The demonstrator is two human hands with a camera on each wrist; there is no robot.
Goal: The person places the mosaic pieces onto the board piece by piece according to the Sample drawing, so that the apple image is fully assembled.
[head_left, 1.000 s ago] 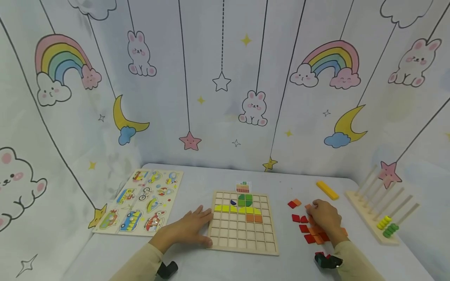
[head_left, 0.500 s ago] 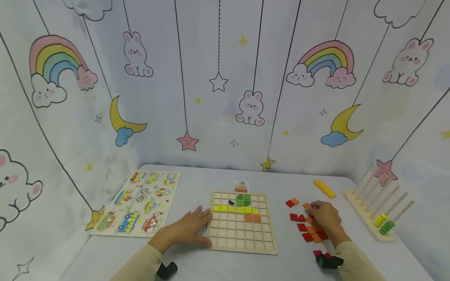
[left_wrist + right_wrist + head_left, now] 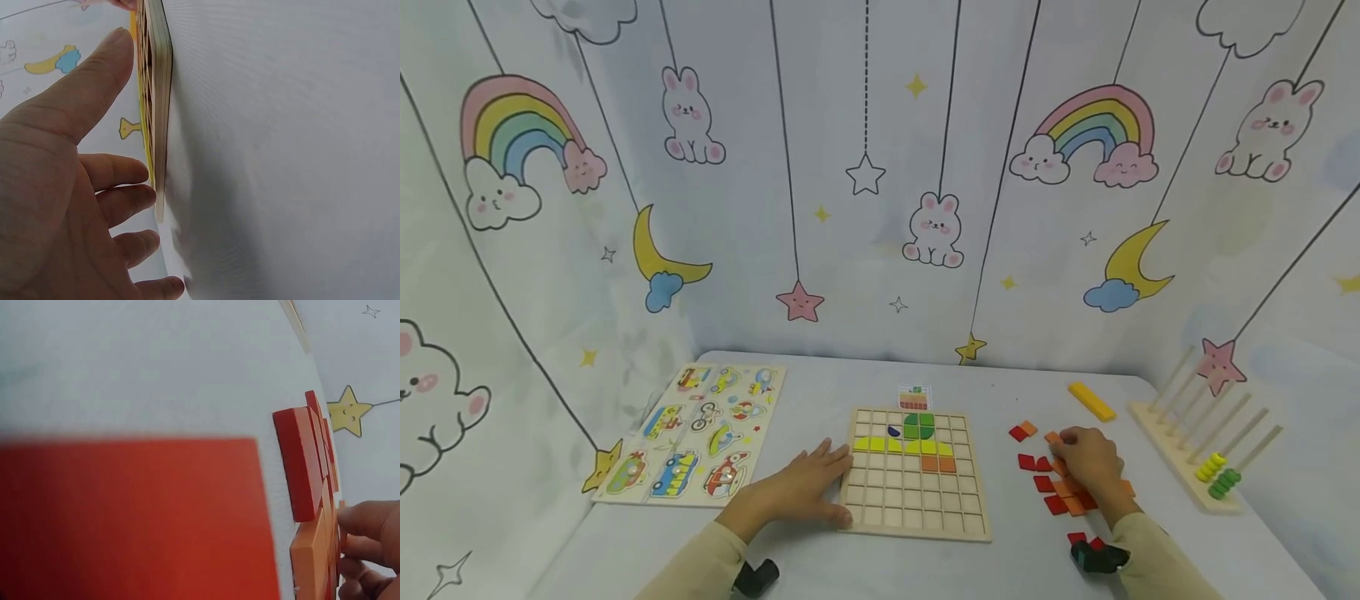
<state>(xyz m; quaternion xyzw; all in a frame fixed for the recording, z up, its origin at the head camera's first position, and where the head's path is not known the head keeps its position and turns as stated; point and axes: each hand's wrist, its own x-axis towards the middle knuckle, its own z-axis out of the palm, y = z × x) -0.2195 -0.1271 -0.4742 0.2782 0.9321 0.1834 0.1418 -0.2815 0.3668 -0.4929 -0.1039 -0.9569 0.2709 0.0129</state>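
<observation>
- Left hand (image 3: pixel 803 490): fingers spread, grid board (image 3: pixel 877 497) against their tips.
- Right hand (image 3: pixel 1090 460): fingers pinching an orange tile (image 3: pixel 1052 437), red tiles (image 3: pixel 1043 484) near them.

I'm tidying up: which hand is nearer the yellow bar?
Right: the right hand is just this side of the yellow bar, among the tiles; the left hand is farther left, at the grid board.

Children's play corner
Cloth walls (image 3: pixel 737 217) are printed with rabbits (image 3: pixel 934 233) and rainbows (image 3: pixel 523 100); a vehicle puzzle (image 3: pixel 694 435) is laid on a table (image 3: pixel 1022 542).
</observation>
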